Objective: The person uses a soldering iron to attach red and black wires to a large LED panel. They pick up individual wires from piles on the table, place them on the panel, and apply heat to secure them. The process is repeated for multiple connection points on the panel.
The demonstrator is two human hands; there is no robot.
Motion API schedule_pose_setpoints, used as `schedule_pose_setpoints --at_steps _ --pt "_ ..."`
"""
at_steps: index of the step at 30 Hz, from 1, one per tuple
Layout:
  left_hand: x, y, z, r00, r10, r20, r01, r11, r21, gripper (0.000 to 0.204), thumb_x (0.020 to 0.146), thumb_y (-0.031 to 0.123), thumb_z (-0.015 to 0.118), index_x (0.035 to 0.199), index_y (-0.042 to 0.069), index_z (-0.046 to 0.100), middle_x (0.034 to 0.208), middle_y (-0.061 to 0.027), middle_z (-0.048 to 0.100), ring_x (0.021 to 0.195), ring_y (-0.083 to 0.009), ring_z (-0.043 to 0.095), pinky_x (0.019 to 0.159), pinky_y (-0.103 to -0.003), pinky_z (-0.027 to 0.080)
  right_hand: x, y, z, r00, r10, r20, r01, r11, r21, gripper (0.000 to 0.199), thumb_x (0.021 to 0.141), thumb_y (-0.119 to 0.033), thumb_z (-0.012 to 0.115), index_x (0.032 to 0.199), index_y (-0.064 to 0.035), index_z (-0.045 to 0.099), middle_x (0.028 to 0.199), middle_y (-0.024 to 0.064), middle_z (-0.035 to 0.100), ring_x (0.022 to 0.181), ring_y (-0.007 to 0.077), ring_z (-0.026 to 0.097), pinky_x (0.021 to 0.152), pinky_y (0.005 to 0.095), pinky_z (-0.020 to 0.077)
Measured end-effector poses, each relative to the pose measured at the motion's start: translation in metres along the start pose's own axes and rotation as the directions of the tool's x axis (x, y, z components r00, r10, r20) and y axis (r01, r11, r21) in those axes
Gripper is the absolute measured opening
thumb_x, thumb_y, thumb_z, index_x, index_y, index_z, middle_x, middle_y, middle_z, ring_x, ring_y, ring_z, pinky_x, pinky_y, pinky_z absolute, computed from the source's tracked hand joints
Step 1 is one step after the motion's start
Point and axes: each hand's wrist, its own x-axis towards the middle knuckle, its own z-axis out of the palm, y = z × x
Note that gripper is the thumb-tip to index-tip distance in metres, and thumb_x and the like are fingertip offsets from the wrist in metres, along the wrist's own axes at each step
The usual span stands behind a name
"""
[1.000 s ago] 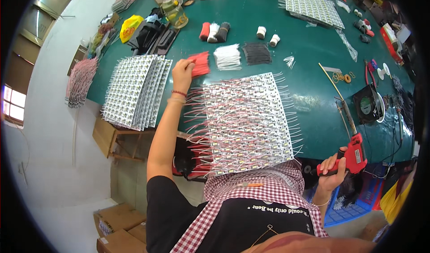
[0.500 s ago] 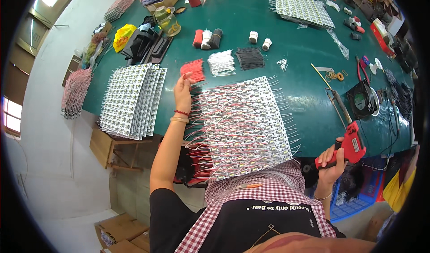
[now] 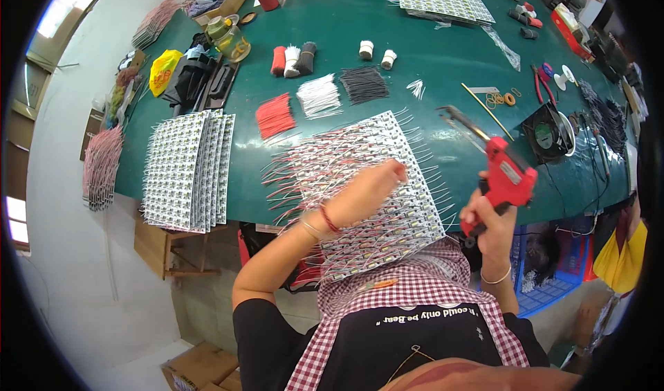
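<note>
A white panel of small circuit boards [image 3: 387,235] lies before me, covered with rows of thin red and white wires. My left hand [image 3: 370,192] is over its upper middle, fingers pinched together and slightly blurred; what they hold is too small to make out. My right hand [image 3: 492,225] is closed round the handle of a red soldering gun [image 3: 510,175]. The gun's long tip points up and left, beyond the panel's right edge. Beyond the panel lie piles of cut wires: red [image 3: 275,116], white [image 3: 319,97] and black [image 3: 364,85].
Stacked circuit panels [image 3: 176,173] stand at the left table edge. Farther back are wire bundles [image 3: 292,60] and a yellow-green jug [image 3: 229,39]. To the right sit a small black fan [image 3: 546,131], red-handled pliers [image 3: 543,85] and a thin stick [image 3: 487,111]. Another panel [image 3: 443,0] lies at the far side.
My left hand has moved from the red wire pile to the right and nearer, over the panel. My right hand has raised the soldering gun and brought it left, towards the panel.
</note>
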Motion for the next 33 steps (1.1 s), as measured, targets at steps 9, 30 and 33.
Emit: schedule_pose_setpoints --at_steps 9,30,33 --pt "0.004 0.054 0.048 0.976 -0.034 0.217 0.066 0.988 -0.143 0.013 0.097 0.009 0.046 0.098 -0.002 0.052 0.066 -0.0121 0.062 0.060 -0.0272 0.064 0.058 -0.036 0.050 -0.005 0.001 0.013 0.994 0.108 0.033 -0.084 0.899 -0.430 0.052 0.077 -0.001 0.074 0.123 0.0015 0.050 0.090 0.0008 0.059 0.076 0.0083 0.061 0.061 0.0204 0.0479" --pt "0.002 0.055 0.058 0.999 0.036 -0.015 -0.033 0.980 0.197 0.009 0.088 0.003 0.057 0.094 -0.001 0.062 0.075 -0.0179 0.062 0.067 -0.0351 0.063 0.058 -0.041 0.049 -0.002 -0.002 0.007 0.981 0.196 0.002 -0.170 0.856 -0.489 0.022 0.081 -0.007 0.074 0.099 -0.0011 0.063 0.088 0.0013 0.066 0.075 0.0088 0.063 0.070 0.0257 0.0514" --pt "0.003 0.057 0.058 0.998 0.037 -0.057 -0.026 0.984 0.178 0.009 0.086 0.003 0.059 0.094 -0.001 0.062 0.077 -0.0177 0.062 0.068 -0.0347 0.063 0.058 -0.040 0.049 -0.002 -0.009 0.012 0.983 0.181 0.000 -0.174 0.944 -0.282 0.031 0.083 -0.005 0.070 0.110 0.0013 0.057 0.087 0.0059 0.064 0.074 0.0125 0.064 0.067 0.0268 0.0522"
